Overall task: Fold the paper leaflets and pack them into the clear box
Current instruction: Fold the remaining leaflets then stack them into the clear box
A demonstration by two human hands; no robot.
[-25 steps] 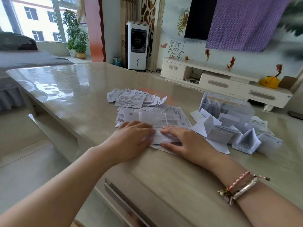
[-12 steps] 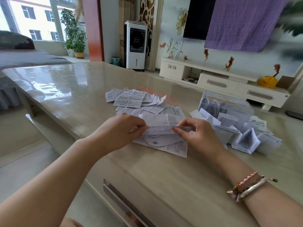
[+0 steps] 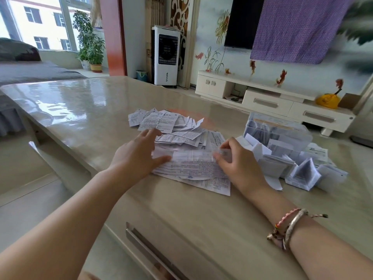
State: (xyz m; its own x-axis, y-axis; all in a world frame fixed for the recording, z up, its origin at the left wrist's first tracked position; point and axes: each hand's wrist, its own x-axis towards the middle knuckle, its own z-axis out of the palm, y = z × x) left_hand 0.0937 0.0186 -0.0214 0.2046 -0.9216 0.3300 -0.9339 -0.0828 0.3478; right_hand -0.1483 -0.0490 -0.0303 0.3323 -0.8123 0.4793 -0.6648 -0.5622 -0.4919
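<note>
Left hand [image 3: 139,156] flat, fingers spread, pressing thin printed leaflet [image 3: 191,164] on glossy table [image 3: 80,102]; right hand [image 3: 238,160] pinching its right edge. Clear plastic box [image 3: 282,130] far right, behind folded white stacks [image 3: 298,172].

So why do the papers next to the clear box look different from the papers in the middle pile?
The papers by the clear box are folded into small thick bundles, some standing up like little tents. The middle pile is open sheets lying flat and loosely overlapping. The folded bundles show mostly plain white sides, while the flat sheets show their printed text. Both are white paper leaflets on the same table.
</note>
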